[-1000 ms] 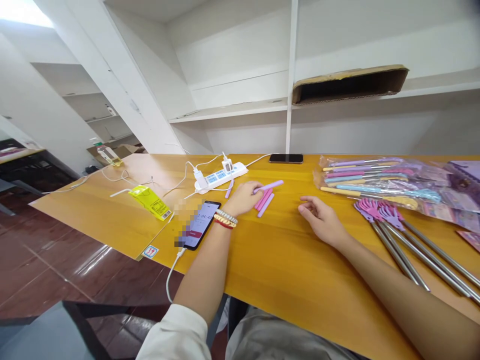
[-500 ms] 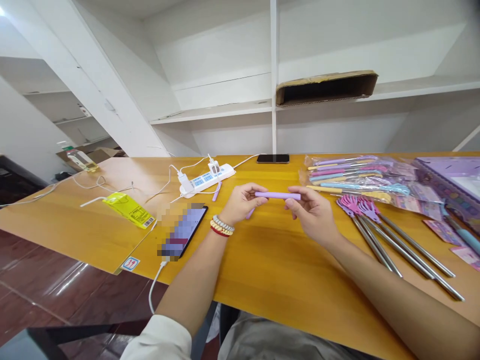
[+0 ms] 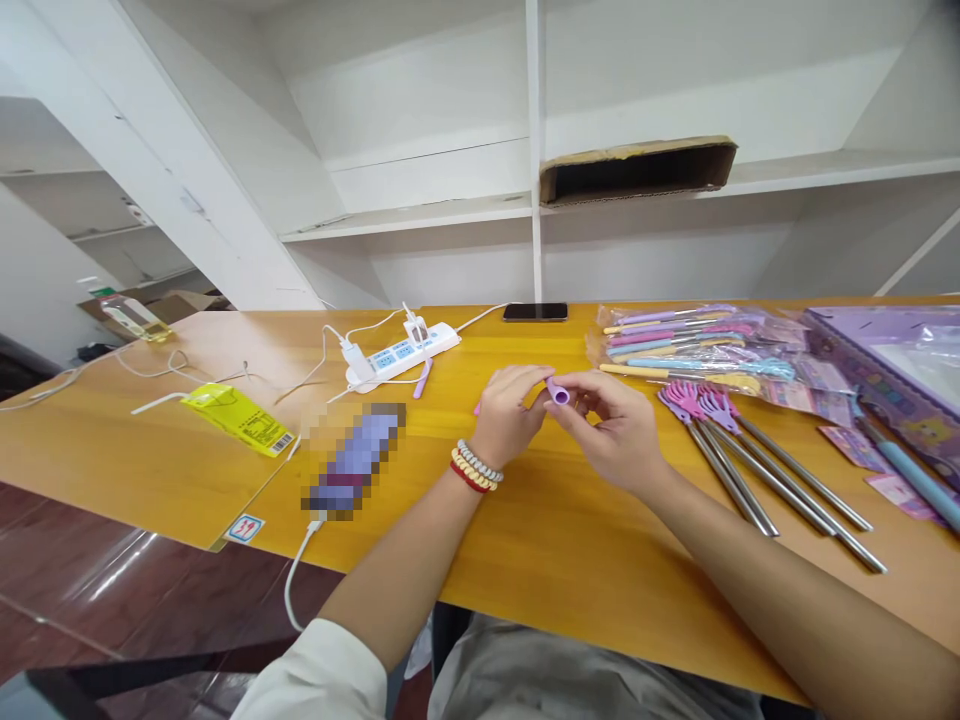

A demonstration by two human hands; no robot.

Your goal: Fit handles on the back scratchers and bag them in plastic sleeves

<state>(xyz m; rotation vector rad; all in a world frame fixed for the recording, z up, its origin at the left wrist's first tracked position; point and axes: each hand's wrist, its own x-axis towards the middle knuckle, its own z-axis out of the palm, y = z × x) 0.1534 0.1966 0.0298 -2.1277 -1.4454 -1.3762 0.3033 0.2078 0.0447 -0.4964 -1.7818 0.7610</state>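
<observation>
A short purple tube [image 3: 559, 396] is held between both hands above the wooden table, its hollow end turned toward me. My left hand [image 3: 511, 413], with coiled bands at the wrist, grips its far part with closed fingers. The fingers of my right hand [image 3: 609, 422] pinch the near end. Another purple tube [image 3: 423, 378] lies by the power strip, and a bit of purple shows just left of my left hand. To the right rest metal rods with pink and purple hand-shaped heads [image 3: 701, 400].
Behind the rods lie bagged colourful sticks [image 3: 675, 345] and a purple box [image 3: 885, 370]. On the left are a power strip [image 3: 405, 357], a charging phone [image 3: 356, 460], a yellow packet [image 3: 238, 420] and a bottle [image 3: 135, 316]. A black phone [image 3: 535, 312] sits at the back.
The held tube has turned from lying sideways to pointing its open end at me. My hands have come closer together. The whole view has shifted slightly.
</observation>
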